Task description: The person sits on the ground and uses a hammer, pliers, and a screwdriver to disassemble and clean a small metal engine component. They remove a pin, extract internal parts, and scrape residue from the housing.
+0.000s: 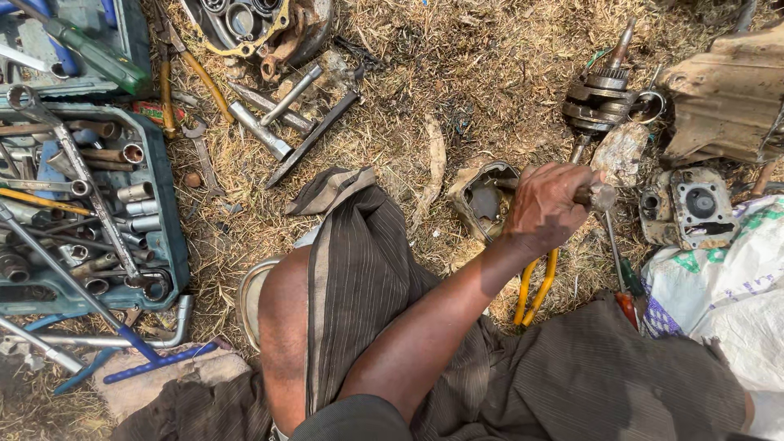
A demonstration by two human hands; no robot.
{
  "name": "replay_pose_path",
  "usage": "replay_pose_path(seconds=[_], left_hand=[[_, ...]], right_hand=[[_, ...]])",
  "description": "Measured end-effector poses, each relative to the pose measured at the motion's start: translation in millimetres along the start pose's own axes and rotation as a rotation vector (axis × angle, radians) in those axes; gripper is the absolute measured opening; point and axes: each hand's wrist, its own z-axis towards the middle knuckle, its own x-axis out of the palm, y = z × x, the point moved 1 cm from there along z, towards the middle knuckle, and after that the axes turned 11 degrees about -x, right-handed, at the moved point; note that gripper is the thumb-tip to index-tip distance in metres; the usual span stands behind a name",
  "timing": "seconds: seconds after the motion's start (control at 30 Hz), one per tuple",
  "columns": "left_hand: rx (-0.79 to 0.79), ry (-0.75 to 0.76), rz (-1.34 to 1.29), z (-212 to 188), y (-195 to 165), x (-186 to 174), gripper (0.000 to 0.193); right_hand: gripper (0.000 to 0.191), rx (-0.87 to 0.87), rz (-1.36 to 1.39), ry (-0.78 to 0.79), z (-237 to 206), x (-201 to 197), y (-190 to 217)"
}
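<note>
Dry straw and dirt are covering the ground [457, 73] where we are sitting, looking down through the head camera. Our one visible hand [545, 208] is reaching out ahead over our knee; we cannot tell for sure which arm it belongs to, though it seems to be coming from our left side. It is wrapping tightly, fingers fully curled, around a thin metal rod [603, 196] whose blunt end is poking out just past the knuckles. Our other hand is staying out of view.

Just behind that fist, a small rusty engine cover [482, 196] is lying open side up on the straw. Below the wrist, yellow-handled pliers [535, 290] are resting on the ground, and a red-handled screwdriver [627, 298] is lying near them. Beyond the rod, a crankshaft assembly [603, 94] is standing among the straw, and a grey cylinder head [696, 206] is sitting beside a white woven sack [727, 278].

Well apart, at the far side, a teal socket case [167, 204] is lying open, holding sockets and spanners, with a hammer [273, 114] resting just beyond it.
</note>
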Motion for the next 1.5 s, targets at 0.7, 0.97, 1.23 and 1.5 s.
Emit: replay_pose_path(seconds=[0.7,0.97,1.23,1.5], left_hand=[[0.107,-0.102,-0.007,-10,-21,-22,0.013],[-0.010,-0.051,0.038,0,-10,-27,0.016],[-0.001,-0.130,0.007,3,1,-23,0.009],[0.006,-0.236,-0.018,11,7,-18,0.022]], right_hand=[[0.016,0.071,-0.103,0.132,-8,13,-19],[0.012,0.039,-0.315,0.134,3,-9,-23],[0.018,0.042,-0.281,0.123,11,-10,-17],[0.023,-0.179,-0.199,0.042,20,45,4]])
